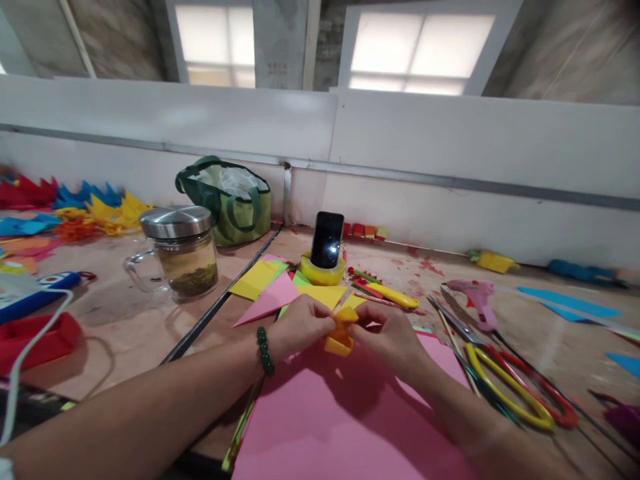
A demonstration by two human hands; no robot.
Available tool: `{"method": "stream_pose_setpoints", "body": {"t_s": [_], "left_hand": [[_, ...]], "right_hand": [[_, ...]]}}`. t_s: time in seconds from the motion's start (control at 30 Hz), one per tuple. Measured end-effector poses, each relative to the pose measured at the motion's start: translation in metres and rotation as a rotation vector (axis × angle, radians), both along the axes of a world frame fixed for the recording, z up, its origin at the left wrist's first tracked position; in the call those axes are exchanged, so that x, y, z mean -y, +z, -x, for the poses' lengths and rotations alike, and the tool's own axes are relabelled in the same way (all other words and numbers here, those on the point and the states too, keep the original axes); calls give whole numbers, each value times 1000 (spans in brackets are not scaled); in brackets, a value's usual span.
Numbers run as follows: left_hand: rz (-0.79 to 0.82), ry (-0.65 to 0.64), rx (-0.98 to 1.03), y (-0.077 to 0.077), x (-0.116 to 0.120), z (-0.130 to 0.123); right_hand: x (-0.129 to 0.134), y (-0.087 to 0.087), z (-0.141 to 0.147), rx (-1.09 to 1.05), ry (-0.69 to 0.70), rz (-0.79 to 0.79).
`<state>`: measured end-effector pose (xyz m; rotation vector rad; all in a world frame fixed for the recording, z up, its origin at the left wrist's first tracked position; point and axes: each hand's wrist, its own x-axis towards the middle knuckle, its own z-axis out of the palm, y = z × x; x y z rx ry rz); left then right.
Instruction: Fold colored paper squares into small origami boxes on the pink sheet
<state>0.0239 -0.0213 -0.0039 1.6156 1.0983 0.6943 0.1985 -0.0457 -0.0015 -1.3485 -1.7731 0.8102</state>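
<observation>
Between both hands is a small folded yellow paper piece [339, 345], held above a large pink sheet [320, 417]. My left hand [303, 325], with a green bead bracelet [265, 351] at the wrist, pinches its left side. From the other side, the fingers of my right hand [393, 337] are closed on it; some fingertips are hidden behind the paper. Just beyond the hands lie pink paper [270, 299] and yellow paper [257, 279], along with a yellow utility knife [393, 295].
A phone [327, 240] leans upright in a yellow tape roll [323, 272]. Scissors [510, 387] and a pink glue gun [477, 300] lie right. At left stand a glass tea mug [186, 263] and a green bag [245, 217]. A white cable [37, 333] crosses the far left.
</observation>
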Motion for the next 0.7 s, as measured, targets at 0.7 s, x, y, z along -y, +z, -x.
{"method": "stream_pose_setpoints", "body": {"t_s": [0.7], "left_hand": [[-407, -17, -317, -2, 13, -2]], "right_hand": [[-5, 3, -5, -111, 158, 119]]}}
